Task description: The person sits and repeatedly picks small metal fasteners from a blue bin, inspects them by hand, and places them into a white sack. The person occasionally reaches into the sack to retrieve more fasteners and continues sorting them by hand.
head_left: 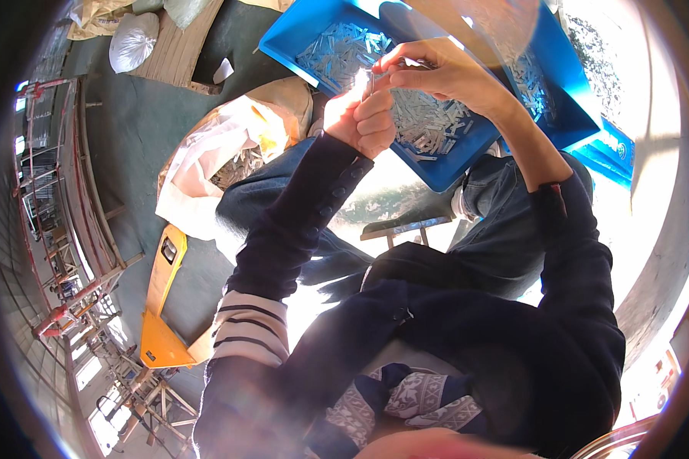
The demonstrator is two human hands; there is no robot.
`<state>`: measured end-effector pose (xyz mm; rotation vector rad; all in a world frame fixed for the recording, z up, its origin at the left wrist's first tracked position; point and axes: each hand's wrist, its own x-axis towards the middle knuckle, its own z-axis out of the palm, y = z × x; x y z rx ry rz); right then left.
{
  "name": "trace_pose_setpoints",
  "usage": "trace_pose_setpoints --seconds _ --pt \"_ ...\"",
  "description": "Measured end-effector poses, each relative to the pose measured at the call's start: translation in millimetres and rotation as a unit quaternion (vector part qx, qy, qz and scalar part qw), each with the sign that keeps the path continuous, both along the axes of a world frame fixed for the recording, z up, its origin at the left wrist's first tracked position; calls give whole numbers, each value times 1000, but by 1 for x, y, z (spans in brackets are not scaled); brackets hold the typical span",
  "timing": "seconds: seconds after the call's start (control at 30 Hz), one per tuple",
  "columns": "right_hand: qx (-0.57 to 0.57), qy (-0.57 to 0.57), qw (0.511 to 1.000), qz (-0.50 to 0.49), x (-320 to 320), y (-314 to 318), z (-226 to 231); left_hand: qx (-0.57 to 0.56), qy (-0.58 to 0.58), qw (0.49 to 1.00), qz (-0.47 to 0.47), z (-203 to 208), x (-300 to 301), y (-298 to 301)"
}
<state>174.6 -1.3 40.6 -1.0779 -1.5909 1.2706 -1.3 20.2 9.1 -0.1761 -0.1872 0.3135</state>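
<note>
My two hands meet over a blue plastic bin (pixel 445 182) holding many small, shiny, flat metal pieces (pixel 425 126). My left hand (pixel 366 122) is closed, its fingers curled round a thin metal piece (pixel 373 83) that stands up between the hands. Coming in from the right, my right hand (pixel 445 73) bends its fingers in a pinch against the same piece. Strong glare washes out the left fingertips, so the piece's exact shape cannot be made out.
A second blue bin (pixel 570 130) with similar pieces adjoins on the right. Left of my legs stands an open sack (pixel 187 180) with metal bits inside. Beyond are a yellow pallet jack (pixel 161 325), a wooden board (pixel 172 50), a white bag (pixel 133 44) and metal racks (pixel 61 252).
</note>
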Motion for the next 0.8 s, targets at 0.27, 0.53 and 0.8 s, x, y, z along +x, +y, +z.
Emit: trace_pose_setpoints --seconds 0.27,0.53,0.8 --pt "72 -149 984 -70 -2 3 -8 173 139 975 13 -12 8 13" --pt "-106 369 880 -279 102 -3 31 330 376 855 -136 -39 58 -3" --pt "-44 654 698 -286 204 -172 26 166 363 916 -46 -24 255 -29"
